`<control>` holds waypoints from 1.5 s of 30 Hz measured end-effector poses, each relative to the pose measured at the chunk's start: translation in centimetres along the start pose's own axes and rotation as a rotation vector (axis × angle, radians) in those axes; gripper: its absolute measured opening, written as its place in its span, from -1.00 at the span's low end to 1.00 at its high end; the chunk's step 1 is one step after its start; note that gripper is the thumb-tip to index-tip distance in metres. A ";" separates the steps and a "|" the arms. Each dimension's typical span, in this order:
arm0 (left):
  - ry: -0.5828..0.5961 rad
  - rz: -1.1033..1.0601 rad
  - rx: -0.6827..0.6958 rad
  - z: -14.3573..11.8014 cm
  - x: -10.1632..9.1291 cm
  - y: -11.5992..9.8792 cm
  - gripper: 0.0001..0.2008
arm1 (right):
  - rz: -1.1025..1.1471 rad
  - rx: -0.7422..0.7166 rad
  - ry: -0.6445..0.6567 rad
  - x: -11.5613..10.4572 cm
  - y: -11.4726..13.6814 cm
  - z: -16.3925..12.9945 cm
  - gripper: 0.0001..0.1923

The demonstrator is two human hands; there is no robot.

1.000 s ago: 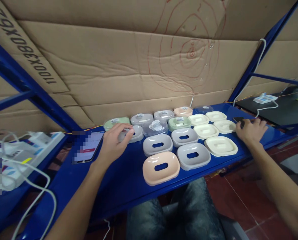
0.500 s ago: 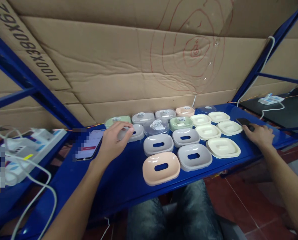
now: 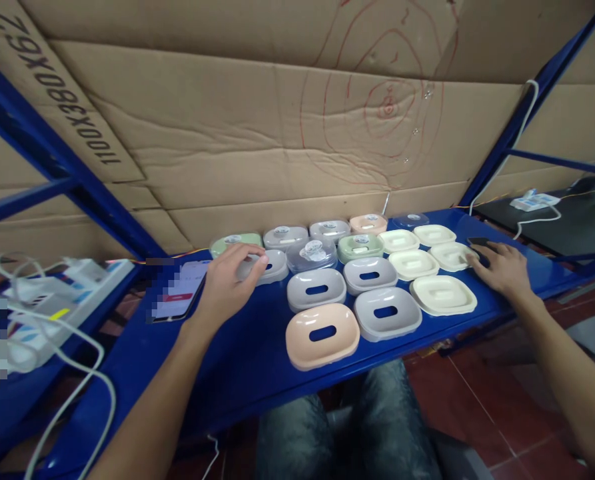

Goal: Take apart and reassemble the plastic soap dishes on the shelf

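Observation:
My left hand [image 3: 231, 275] rests over the left end of a grey soap dish [image 3: 276, 265] with an oval slot, its fingers loosely bent and apart from the thumb. My right hand [image 3: 502, 268] is stretched low over the table's right side, open, its fingertips at the right edge of a cream dish tray [image 3: 450, 256]. A dark phone-like object [image 3: 477, 241] lies partly under its fingers. Between my hands sit a peach soap dish [image 3: 322, 337], a grey dish [image 3: 388, 313] and several more cream trays [image 3: 444, 295].
Behind stand several dishes with clear lids, among them a green one [image 3: 361, 247] and a peach one [image 3: 368, 224]. A phone [image 3: 180, 290] lies left of my left hand. Power strips with white cables [image 3: 84, 293] are at the left. A cardboard wall [image 3: 217, 120] closes the back.
My right hand has moved left from beside the dark object to the edge of the cream tray, fingers reaching over it. My left hand stays in place.

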State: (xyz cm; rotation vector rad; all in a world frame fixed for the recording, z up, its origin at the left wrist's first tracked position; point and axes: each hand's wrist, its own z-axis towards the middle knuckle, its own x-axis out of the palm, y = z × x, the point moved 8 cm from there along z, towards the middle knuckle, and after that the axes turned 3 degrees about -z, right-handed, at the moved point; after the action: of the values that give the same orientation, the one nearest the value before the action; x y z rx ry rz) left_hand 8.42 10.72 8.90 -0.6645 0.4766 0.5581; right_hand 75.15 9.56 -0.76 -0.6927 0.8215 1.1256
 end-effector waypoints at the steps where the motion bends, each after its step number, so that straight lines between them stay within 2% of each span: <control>1: -0.001 -0.001 0.007 0.0 0.0 0.0 -0.74 | 0.000 -0.033 -0.009 0.2 0.1 0.0 -0.22; 7: -0.005 0.010 0.021 -0.1 0.1 0.0 -0.74 | 0.012 -0.150 -0.004 0.4 0.9 0.0 -0.32; 18: 0.003 0.021 0.004 0.0 0.3 0.1 -0.75 | -0.005 -0.061 0.047 0.2 0.7 0.0 -0.25; 23: 0.002 0.023 0.007 -0.1 0.4 0.4 -0.75 | -0.031 0.169 0.051 0.7 -2.3 0.2 -0.16; 26: 0.023 0.033 -0.008 -0.1 0.6 0.6 -0.73 | -0.019 0.258 0.116 2.3 -4.5 0.7 -0.24; 31: 0.044 0.068 -0.042 -0.1 0.8 1.2 -0.71 | 0.026 0.243 0.213 4.9 -7.4 1.8 -0.33; 38: 0.080 0.109 -0.072 -0.3 1.2 1.9 -0.73 | 0.018 0.272 0.284 7.0 -11.8 2.9 -0.36; 42: 0.078 0.181 -0.077 -0.4 1.5 2.8 -0.75 | -0.010 0.236 0.268 7.9 -13.1 3.3 -0.31; 45: 0.080 0.261 -0.093 -0.6 1.8 4.0 -0.75 | -0.040 0.159 0.190 8.0 -13.0 3.5 -0.31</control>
State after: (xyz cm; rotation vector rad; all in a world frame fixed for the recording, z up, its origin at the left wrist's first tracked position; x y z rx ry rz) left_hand 7.19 13.47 5.67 -0.7204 0.6199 0.8063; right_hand 90.01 12.60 -4.81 -0.6861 1.0426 0.9565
